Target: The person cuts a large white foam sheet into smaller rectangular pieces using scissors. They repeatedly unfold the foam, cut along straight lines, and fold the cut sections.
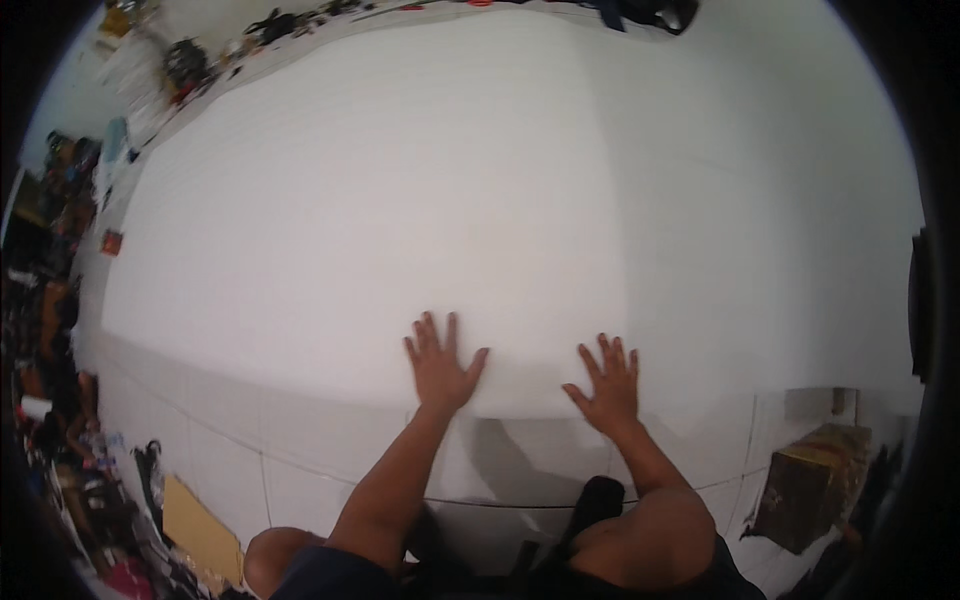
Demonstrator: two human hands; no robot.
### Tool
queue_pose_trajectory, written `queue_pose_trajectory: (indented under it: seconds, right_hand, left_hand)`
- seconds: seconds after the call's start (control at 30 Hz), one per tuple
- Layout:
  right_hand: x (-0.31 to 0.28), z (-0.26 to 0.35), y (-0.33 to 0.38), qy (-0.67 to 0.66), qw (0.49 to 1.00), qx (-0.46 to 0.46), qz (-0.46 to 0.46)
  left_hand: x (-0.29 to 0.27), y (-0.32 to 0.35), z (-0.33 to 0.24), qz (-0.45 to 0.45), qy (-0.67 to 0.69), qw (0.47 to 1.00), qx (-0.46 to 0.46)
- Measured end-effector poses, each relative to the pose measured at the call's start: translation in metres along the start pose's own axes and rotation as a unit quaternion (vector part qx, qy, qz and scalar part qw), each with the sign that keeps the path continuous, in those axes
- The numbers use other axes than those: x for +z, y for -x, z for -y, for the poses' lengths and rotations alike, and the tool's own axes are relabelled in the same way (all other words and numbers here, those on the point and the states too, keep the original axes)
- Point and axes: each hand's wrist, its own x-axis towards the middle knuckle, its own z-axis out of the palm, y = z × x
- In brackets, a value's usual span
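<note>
A wide white sheet or mattress-like slab (350, 200) spreads over the tiled floor before me; its exact kind I cannot tell. Near its front edge my left hand (442, 372) lies flat, fingers spread and thumb pointing right. To the right, my right hand (608, 385) rests palm down on the same white surface, its fingers also apart. Neither hand holds anything. A shaded band runs down the surface's right part, beside the right hand.
A brown cardboard box (808, 488) stands on the floor at the right. Cluttered items line the left side, with a tan flat board (200, 530) at lower left. A small orange-red object (111, 242) sits beside the left edge. Dark items (660, 14) lie along the far edge.
</note>
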Motion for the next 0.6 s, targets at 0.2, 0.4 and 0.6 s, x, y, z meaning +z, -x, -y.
queue_pose_trajectory:
  seconds: [0.2,0.4,0.6]
  right_hand:
    - [-0.01,-0.005,-0.007,-0.019,0.999,0.018,0.042]
    - [-0.011,-0.012,-0.041,0.02,0.999,-0.031,0.015]
    - [0.001,-0.004,-0.043,0.026,0.999,-0.011,0.037]
  left_hand:
    - [0.005,-0.001,-0.006,0.011,-0.025,1.0,0.003]
    - [0.009,-0.006,-0.001,0.004,-0.01,1.0,0.017]
    - [0.006,-0.006,0.012,-0.031,0.013,0.999,0.024]
